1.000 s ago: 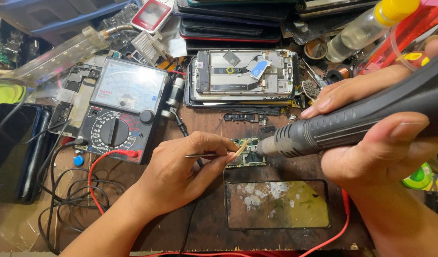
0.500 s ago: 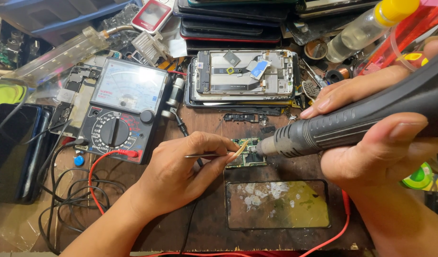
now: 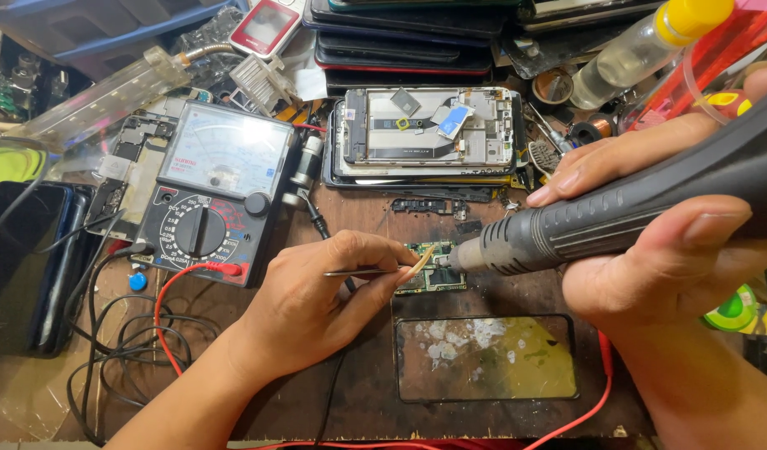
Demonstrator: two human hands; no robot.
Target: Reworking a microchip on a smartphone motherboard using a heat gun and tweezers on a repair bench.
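My right hand (image 3: pixel 650 242) grips a dark hot-air tool (image 3: pixel 617 212) whose metal nozzle points left at a small green circuit board (image 3: pixel 433 271) lying on the brown work mat. My left hand (image 3: pixel 317 300) pinches thin tweezers (image 3: pixel 371 271), with their tips over the left part of the board, close to the nozzle. The board is partly hidden by my fingers and the nozzle.
An analog multimeter (image 3: pixel 213 192) with red and black leads lies at the left. An opened phone (image 3: pixel 429 133) sits on a stack of phones behind the board. A stained glass plate (image 3: pixel 488 358) lies in front. A clear bottle with a yellow cap (image 3: pixel 642 46) is at the upper right.
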